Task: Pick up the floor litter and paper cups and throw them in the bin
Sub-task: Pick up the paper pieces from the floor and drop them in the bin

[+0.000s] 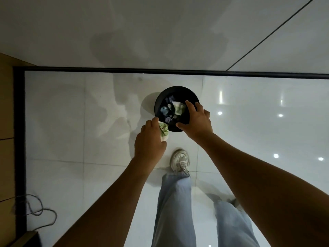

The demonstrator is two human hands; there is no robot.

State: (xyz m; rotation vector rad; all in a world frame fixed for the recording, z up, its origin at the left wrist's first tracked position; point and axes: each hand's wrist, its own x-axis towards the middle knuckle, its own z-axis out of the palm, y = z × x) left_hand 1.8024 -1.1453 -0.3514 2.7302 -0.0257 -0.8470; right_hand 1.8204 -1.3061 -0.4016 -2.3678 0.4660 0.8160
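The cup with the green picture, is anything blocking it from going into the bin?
Partly. The right hand is spread over the near side of the black bin. The left hand holds the paper cup beside the rim; the opening's left part looks free.

No words, brands or numbers can be read anywhere. The only marking is a green cartoon-like print on the white paper cup point(164, 132) held in the left hand point(149, 142); it carries no letters that can be made out at this size.
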